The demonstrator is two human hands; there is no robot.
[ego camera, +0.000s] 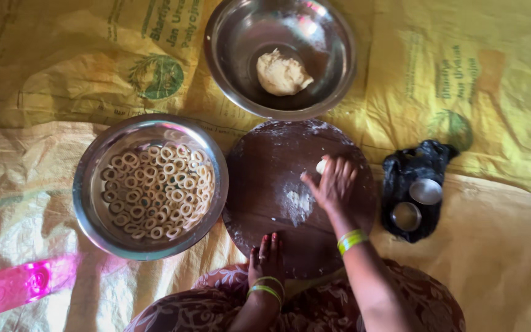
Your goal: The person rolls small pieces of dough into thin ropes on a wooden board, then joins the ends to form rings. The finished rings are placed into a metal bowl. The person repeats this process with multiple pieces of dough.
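Pressing pale dough piece (pixel 321 166), right hand (pixel 333 184) covers floury round board (pixel 265 178).

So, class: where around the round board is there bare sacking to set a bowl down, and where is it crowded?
Free: the sacking right of the black bag, and the patch left of the ring bowl. Crowded: the ring bowl, the dough bowl and the bag hug the board, where the right hand and left hand rest.
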